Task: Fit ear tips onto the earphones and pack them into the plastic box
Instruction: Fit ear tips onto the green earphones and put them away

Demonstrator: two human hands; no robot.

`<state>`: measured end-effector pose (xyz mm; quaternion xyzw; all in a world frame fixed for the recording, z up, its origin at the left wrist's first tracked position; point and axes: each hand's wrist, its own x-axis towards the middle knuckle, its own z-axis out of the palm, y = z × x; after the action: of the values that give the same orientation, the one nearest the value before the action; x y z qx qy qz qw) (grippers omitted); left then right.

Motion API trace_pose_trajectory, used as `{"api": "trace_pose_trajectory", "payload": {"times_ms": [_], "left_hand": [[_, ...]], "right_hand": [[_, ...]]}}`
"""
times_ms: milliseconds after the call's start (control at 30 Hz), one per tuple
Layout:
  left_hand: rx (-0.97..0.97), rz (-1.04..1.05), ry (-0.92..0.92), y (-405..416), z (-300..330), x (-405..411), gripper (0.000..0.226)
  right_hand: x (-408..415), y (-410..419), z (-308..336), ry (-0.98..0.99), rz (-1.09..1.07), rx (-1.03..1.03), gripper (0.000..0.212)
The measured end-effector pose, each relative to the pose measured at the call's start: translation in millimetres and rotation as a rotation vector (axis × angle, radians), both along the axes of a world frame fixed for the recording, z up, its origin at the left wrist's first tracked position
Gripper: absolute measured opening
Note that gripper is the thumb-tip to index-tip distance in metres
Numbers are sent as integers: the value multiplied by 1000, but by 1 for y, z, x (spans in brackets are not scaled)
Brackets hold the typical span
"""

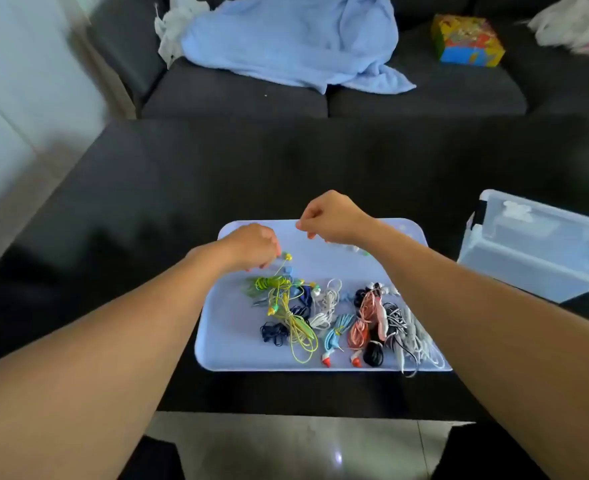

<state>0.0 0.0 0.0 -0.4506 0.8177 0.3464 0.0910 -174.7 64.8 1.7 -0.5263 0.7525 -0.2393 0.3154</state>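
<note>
**Both hands over the tray, yellow earphone in the left**

Forearms reach in from the near edge, and the left hand (pixel 251 245) hangs over the far left part of the pale tray (pixel 223 348), fingers curled down and pinching the end of the yellow earphone (pixel 288 257); its cord runs back toward the person into the tangle below that hand. Just to its right and a little farther out, the right hand (pixel 331 218) is closed into a loose fist; whether it pinches anything is too small to tell. Under and beside the right wrist lie a few small ear tips (pixel 353 249). Nearer than both hands sits the heap of earphones (pixel 341 320), coiled in green, white, blue, pink and black. Well off to the right of the right forearm stands the plastic box (pixel 535 251), lid on, on the dark table (pixel 130 209).
</note>
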Motion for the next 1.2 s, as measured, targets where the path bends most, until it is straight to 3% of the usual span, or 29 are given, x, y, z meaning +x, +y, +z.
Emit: {"api": "trace_pose_trajectory", "payload": {"times_ms": [167,300,367,533,567,633,700,867,1000,1200], "left_hand": [[121,-64,-39,13,-9,8,43],[-27,-175,-4,26,-14,21,40],[-114,-117,113,31,-19,27,28],[-197,274,532,51,0,42,13],[-96,386,640,54,10,43,15],[287,599,893,62,33,40,17],[584,709,1042,68,48,34,17],[745,716,1029,72,37,17,19],[661,693,899,80,16,4,41],[614,671,922,75,10,-21,31]], "right_hand": [[9,15,-4,-6,-87,-97,19],[22,38,12,71,-48,-77,20],[24,48,22,59,-81,-119,19],[26,72,37,22,-140,-129,18],[25,76,40,21,-158,-141,18],[19,82,45,3,-232,-184,16],[8,89,46,-48,-321,-231,15],[-21,100,29,-15,-406,-191,11],[-35,113,-1,93,-435,-151,7],[-50,106,-25,372,-356,-59,10]]}}
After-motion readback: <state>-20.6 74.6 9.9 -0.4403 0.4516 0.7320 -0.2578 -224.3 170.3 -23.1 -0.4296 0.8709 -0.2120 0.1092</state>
